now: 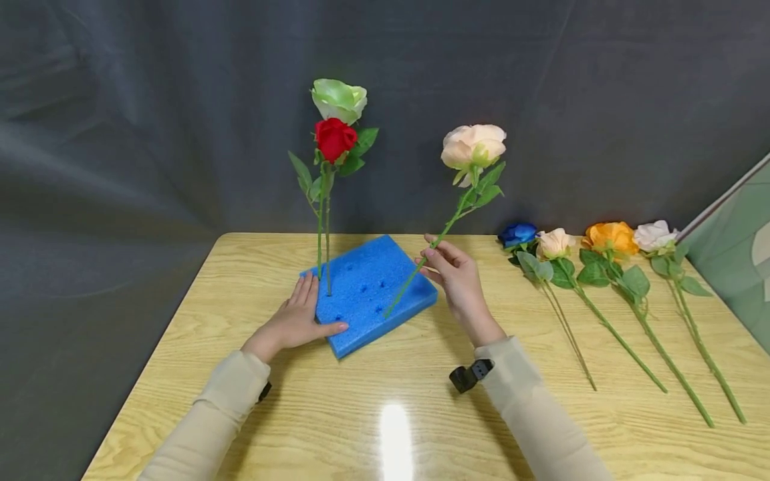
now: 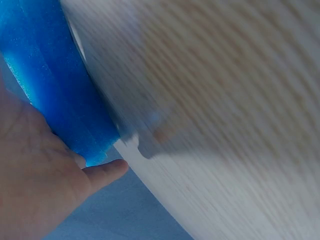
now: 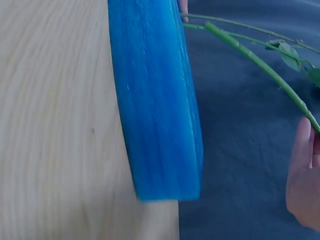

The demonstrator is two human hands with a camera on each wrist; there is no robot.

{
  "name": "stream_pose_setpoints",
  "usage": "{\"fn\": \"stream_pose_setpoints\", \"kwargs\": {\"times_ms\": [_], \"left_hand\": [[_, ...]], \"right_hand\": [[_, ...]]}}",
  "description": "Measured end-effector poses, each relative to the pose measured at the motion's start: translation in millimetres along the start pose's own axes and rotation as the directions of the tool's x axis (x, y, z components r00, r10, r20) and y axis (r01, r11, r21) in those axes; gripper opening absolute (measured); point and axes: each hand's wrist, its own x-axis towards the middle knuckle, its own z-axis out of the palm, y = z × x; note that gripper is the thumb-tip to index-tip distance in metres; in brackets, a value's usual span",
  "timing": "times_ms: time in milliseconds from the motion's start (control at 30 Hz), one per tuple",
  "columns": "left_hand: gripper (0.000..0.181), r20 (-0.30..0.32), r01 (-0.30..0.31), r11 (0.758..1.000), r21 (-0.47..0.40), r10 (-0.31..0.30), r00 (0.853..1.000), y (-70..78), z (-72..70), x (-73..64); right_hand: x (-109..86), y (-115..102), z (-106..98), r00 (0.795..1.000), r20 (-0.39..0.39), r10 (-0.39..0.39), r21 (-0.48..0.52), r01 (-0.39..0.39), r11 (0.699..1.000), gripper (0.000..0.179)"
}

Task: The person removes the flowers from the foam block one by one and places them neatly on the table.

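My right hand [image 1: 454, 277] pinches the green stem of a pale peach rose [image 1: 473, 148] between thumb and fingers. The rose leans up to the right. Its lower stem end [image 3: 212, 28] points at the top of a blue foam block [image 1: 375, 287], with a small gap showing in the right wrist view. My left hand [image 1: 295, 314] rests against the block's left side, fingers extended along the edge and thumb laid over the near corner. A red rose [image 1: 335, 139] and a pale green rose [image 1: 339, 100] stand upright in the block near those fingers.
Several small holes dot the block's top. On the table's right lie a blue rose [image 1: 517, 234], a small peach rose [image 1: 555, 244], an orange rose [image 1: 610, 238] and a whitish rose [image 1: 654, 235]. A dark curtain [image 1: 180, 133] hangs behind the wooden table [image 1: 325, 421].
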Motion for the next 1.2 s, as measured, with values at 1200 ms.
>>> {"fn": "stream_pose_setpoints", "kwargs": {"times_ms": [1200], "left_hand": [[0.116,0.000,-0.009,1.000,0.012,0.009,1.000,-0.2,0.6,0.0]], "right_hand": [[-18.9,-35,-123,0.978,0.200,0.052,-0.353,0.023,0.935,0.046]]}}
